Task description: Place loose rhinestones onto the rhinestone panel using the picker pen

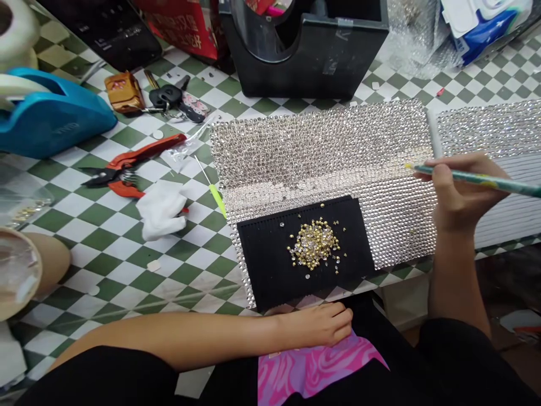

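Green pencil (477, 178) up front, and the right hand (459, 189) has it, thumb and fingers closed in a pinch near the yellow tip; the back end runs off the right edge. That tip sits right over the pale band of the stone sheet (321, 138), and whether it touches is too fine to call. What it may carry, also too small to make out!

The sheet lies flat on the checkered bench (203, 248), part of it covered by the right hand, and more of it hidden under the black tray (270, 276). On that tray, a loose heap of gold and clear stones (315, 243), strays around it, too tiny to count.

Down at the near edge, the left hand (319, 326) rests on pink cloth (321, 366), fingers loosely curled, palm turned out of sight; cannot tell whether it grips anything.

Over right, a second sheet (486, 132) is cut off by the frame. Far side: the black dispenser (291, 70) loses its top, the phone (114, 34) its upper end. At left, white cloth (163, 211) covers one handle of the cutters (122, 166).
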The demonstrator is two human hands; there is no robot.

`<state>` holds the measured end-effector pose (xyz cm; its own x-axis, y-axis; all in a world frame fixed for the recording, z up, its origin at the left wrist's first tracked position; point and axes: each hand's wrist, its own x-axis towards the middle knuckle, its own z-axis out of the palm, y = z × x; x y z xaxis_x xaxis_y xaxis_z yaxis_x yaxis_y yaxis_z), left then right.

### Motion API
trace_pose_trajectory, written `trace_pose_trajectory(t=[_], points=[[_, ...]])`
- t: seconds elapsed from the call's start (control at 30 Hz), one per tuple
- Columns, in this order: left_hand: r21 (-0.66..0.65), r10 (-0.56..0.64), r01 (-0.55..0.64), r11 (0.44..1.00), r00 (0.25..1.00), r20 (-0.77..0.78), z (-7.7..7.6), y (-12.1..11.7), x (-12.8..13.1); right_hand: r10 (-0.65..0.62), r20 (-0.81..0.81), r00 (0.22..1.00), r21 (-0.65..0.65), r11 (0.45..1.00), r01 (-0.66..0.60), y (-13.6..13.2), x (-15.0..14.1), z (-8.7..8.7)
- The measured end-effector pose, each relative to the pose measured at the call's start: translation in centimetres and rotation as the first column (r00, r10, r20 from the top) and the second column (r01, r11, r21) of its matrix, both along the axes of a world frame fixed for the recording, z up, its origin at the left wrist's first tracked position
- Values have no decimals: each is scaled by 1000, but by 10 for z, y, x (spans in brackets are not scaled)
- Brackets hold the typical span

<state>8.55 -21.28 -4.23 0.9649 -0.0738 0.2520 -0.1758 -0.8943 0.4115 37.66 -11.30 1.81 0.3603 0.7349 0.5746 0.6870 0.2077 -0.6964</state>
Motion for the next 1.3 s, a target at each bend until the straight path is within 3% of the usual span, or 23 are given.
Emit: trace_pose_trajectory(t=[0.1,0.17,0.27,0.6,0.9,1.3], points=[[-13,8,-8,1000,1000,8,0,-1,1,173,15,985,-72,983,-171,-13,-43,11],[-22,10,-10,1000,1000,13,-1,-1,1,317,25,948,-156,938,-309,-19,-68,14],[-27,15,-15,1000,1000,20,-1,-1,1,423,55,905,-218,889,-402,-20,-91,12],[-28,5,-5,1000,1000,-12,-1,-3,2,506,80,859,-279,838,-468,-15,-101,11],[-20,-4,3,1000,999,-41,5,2,1,459,19,888,-233,866,-443,-20,-94,1],[-14,-1,1,1000,1000,-20,2,1,2,481,50,875,-281,848,-450,-17,-100,8]])
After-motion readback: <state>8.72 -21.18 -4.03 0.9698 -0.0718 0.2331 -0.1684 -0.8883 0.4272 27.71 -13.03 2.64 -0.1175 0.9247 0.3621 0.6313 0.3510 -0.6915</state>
